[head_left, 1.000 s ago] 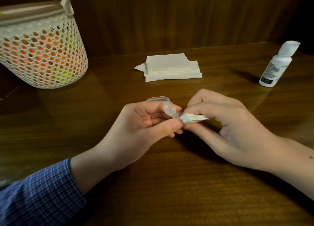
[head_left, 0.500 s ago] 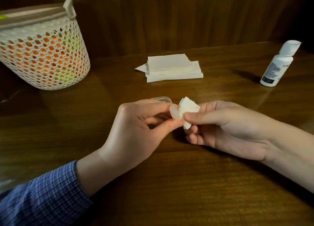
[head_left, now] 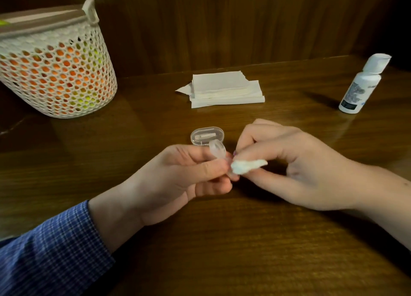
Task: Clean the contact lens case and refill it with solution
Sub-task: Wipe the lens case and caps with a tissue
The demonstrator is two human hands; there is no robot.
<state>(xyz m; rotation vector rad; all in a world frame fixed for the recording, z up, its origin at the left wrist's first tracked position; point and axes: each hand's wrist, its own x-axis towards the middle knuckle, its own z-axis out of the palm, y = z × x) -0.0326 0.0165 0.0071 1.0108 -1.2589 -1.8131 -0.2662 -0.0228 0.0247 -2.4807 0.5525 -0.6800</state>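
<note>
Above the tabletop (head_left: 222, 251), lens case (head_left: 216, 150): light, slick, stiff; left hand (head_left: 178, 175) pinches its edge.
Tissue wad (head_left: 246, 165): soft; right hand (head_left: 295, 162) pinches it.

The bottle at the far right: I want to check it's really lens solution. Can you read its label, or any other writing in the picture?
Bottle: a printed label with a dark patch near the bottom, but the print is too small and blurred to read.
Clear plastic case on the table: no readable marks.
Stack of tissues, basket: no writing visible.
So no text in this picture can be read.
</note>
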